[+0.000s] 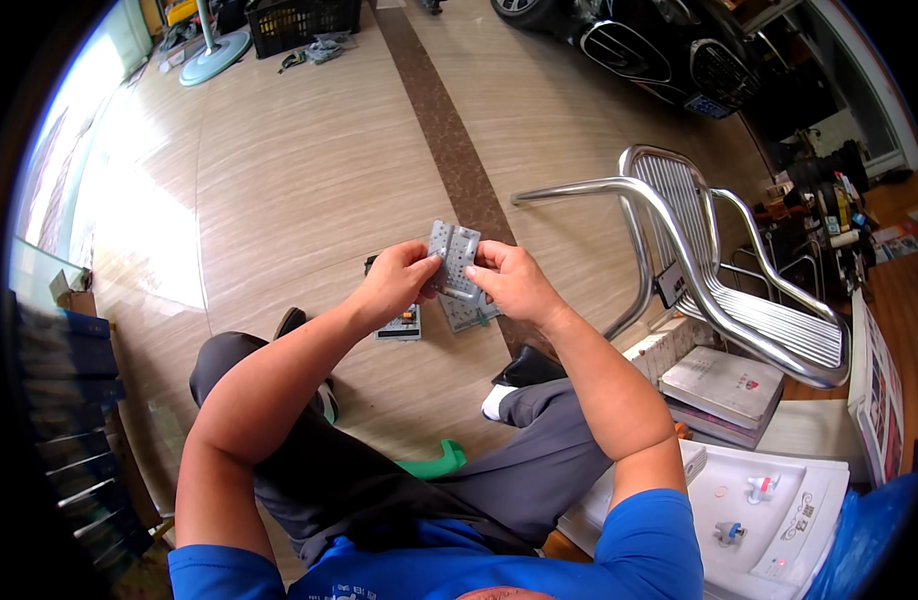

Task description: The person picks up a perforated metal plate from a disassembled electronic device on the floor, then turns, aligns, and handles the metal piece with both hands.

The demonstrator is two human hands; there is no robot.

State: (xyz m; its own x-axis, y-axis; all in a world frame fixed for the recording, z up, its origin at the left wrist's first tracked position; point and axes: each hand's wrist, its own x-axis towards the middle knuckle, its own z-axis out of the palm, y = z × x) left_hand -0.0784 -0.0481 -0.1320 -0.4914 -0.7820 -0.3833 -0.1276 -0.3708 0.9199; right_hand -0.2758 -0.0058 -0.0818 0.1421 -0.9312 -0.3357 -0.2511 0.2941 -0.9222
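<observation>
Between my two hands is a grey metal plate dotted with small holes, held up in front of me above the floor. My left hand pinches its left edge with thumb and fingers. On the opposite edge, my right hand grips it the same way. Beneath it lies a second grey perforated piece with a small green part at its side; my hands and the held plate partly cover it. Beside that, below my left hand, sits a small boxy unit with parts showing inside, too small to make out.
A chrome chair stands on the right. Near my right arm are stacked books and a white dispenser panel with two taps. A green curved thing shows between my legs. Farther off are a black crate and a dark vehicle.
</observation>
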